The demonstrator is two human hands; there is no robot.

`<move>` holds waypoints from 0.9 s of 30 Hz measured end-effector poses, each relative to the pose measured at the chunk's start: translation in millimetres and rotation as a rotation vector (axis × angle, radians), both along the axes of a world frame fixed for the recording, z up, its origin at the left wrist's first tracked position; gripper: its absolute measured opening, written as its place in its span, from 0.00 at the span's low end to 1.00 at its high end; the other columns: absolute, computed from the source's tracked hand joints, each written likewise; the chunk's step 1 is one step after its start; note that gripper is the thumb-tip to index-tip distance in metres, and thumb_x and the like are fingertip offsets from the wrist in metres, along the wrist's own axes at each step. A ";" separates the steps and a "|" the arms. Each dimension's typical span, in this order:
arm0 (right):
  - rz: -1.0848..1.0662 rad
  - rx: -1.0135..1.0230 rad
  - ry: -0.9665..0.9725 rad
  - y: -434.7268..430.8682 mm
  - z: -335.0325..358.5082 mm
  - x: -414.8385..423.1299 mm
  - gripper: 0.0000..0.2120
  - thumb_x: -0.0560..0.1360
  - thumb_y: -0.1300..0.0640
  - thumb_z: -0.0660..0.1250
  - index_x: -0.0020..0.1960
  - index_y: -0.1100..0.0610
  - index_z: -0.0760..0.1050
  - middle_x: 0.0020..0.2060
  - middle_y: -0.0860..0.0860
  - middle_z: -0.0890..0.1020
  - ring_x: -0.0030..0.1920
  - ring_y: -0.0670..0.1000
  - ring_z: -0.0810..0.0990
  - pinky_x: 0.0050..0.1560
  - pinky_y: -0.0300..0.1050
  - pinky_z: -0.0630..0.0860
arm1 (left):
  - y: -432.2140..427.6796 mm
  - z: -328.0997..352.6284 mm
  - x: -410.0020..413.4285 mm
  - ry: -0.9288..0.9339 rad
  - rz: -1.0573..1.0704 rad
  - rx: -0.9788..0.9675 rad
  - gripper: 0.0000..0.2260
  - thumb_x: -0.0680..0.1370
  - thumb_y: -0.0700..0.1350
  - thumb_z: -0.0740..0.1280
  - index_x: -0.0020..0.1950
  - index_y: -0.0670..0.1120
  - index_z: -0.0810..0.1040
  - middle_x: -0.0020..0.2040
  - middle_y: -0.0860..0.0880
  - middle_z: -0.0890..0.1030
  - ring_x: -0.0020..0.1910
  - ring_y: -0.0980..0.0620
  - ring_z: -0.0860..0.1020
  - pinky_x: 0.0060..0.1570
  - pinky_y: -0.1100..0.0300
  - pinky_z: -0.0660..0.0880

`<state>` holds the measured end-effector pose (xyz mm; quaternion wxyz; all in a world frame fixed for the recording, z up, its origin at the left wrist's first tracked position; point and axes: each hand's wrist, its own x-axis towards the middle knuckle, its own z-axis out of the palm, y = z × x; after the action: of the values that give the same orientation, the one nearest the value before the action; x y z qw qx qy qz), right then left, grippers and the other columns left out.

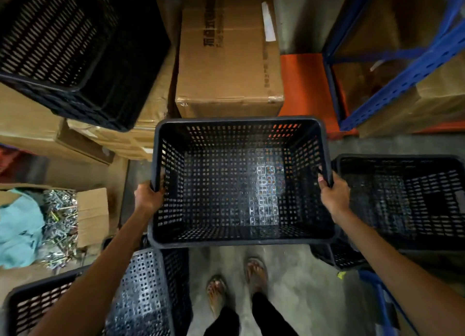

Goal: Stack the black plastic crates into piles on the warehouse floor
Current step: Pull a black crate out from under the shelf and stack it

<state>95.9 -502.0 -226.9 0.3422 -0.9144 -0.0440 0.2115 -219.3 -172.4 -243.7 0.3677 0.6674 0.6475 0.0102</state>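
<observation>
I hold a black perforated plastic crate (239, 184) level in front of me, open side up and off the floor. My left hand (148, 197) grips its left rim and my right hand (332, 197) grips its right rim. Another black crate (407, 199) stands to the right, with a further crate (337, 257) partly under it. A black crate (148, 293) lies at the lower left, beneath my left forearm. A fourth black crate (75, 48) rests tilted on cardboard boxes at the upper left.
A tall cardboard box (226, 58) stands just beyond the held crate. Blue shelving (402, 66) with orange beams rises at the right. An open carton (93, 215) of metal parts and teal cloth sits at the left. My sandalled feet (236, 288) stand on bare concrete.
</observation>
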 end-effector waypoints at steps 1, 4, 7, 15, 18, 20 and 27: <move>0.012 0.000 0.001 3.0 -22.1 4.3 0.17 0.81 0.54 0.61 0.69 0.57 0.73 0.45 0.59 0.82 0.42 0.57 0.78 0.40 0.50 0.72 | 2.5 -22.3 2.3 0.014 0.007 -0.013 0.08 0.74 0.44 0.70 0.47 0.39 0.77 0.45 0.39 0.81 0.47 0.40 0.81 0.49 0.47 0.80; 0.060 -0.036 -0.007 15.6 -94.4 17.6 0.17 0.81 0.55 0.61 0.68 0.56 0.73 0.53 0.60 0.83 0.52 0.61 0.81 0.50 0.54 0.77 | 10.7 -94.4 8.4 0.016 0.060 -0.052 0.12 0.75 0.45 0.70 0.53 0.38 0.79 0.50 0.38 0.83 0.47 0.42 0.82 0.48 0.51 0.79; 0.088 -0.091 -0.016 23.5 -158.7 27.5 0.17 0.81 0.54 0.61 0.68 0.56 0.73 0.55 0.60 0.83 0.57 0.62 0.80 0.58 0.60 0.76 | 11.2 -156.7 10.3 0.013 0.094 -0.052 0.15 0.75 0.45 0.70 0.59 0.39 0.80 0.52 0.39 0.84 0.50 0.43 0.82 0.49 0.55 0.76; 0.143 -0.201 -0.063 29.9 -341.5 46.1 0.15 0.80 0.54 0.62 0.64 0.57 0.75 0.56 0.61 0.83 0.57 0.64 0.80 0.58 0.58 0.77 | 12.6 -332.2 20.9 0.095 0.093 -0.135 0.18 0.75 0.46 0.69 0.64 0.43 0.79 0.55 0.38 0.83 0.54 0.40 0.82 0.58 0.44 0.78; 0.149 -0.223 -0.075 23.5 -383.9 46.7 0.16 0.80 0.54 0.61 0.65 0.58 0.74 0.57 0.62 0.82 0.57 0.65 0.80 0.57 0.57 0.77 | 4.4 -371.6 24.6 0.104 0.091 -0.125 0.17 0.75 0.44 0.70 0.63 0.41 0.80 0.54 0.37 0.83 0.54 0.40 0.82 0.57 0.42 0.78; 0.159 -0.260 -0.089 17.7 -413.2 44.2 0.18 0.80 0.53 0.61 0.67 0.61 0.72 0.57 0.64 0.81 0.56 0.67 0.80 0.55 0.57 0.76 | -3.0 -400.9 26.0 0.121 0.075 -0.121 0.17 0.75 0.45 0.70 0.61 0.39 0.80 0.53 0.36 0.83 0.54 0.39 0.82 0.54 0.42 0.79; 0.199 -0.395 -0.273 -11.0 -482.2 19.9 0.19 0.81 0.54 0.58 0.65 0.66 0.67 0.37 0.72 0.80 0.34 0.71 0.80 0.35 0.56 0.77 | -31.3 -462.2 16.8 0.188 0.072 -0.018 0.16 0.77 0.49 0.67 0.59 0.42 0.82 0.44 0.35 0.83 0.44 0.37 0.83 0.37 0.50 0.78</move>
<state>115.8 -513.1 -709.0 0.1253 -0.9748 -0.1374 0.1234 -202.5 -203.7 -705.9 0.3107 0.6383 0.7028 -0.0452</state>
